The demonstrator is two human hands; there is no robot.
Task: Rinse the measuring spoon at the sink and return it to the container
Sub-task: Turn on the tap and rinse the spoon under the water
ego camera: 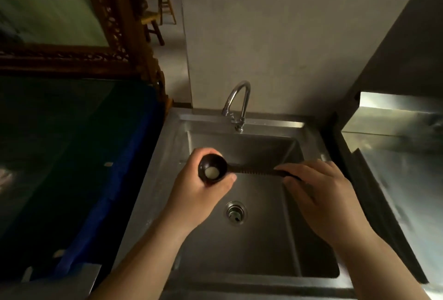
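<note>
A dark measuring spoon lies level over the steel sink, its bowl to the left and ribbed handle to the right. A little pale residue sits in the bowl. My left hand cups the bowl from below, fingers wrapped around it. My right hand pinches the far end of the handle. The chrome tap stands at the back of the sink; no water is running. The container is out of sight.
The drain sits mid-basin below the spoon. A dark glass-topped surface with a blue edge lies to the left. A steel counter is to the right. A plain wall rises behind the tap.
</note>
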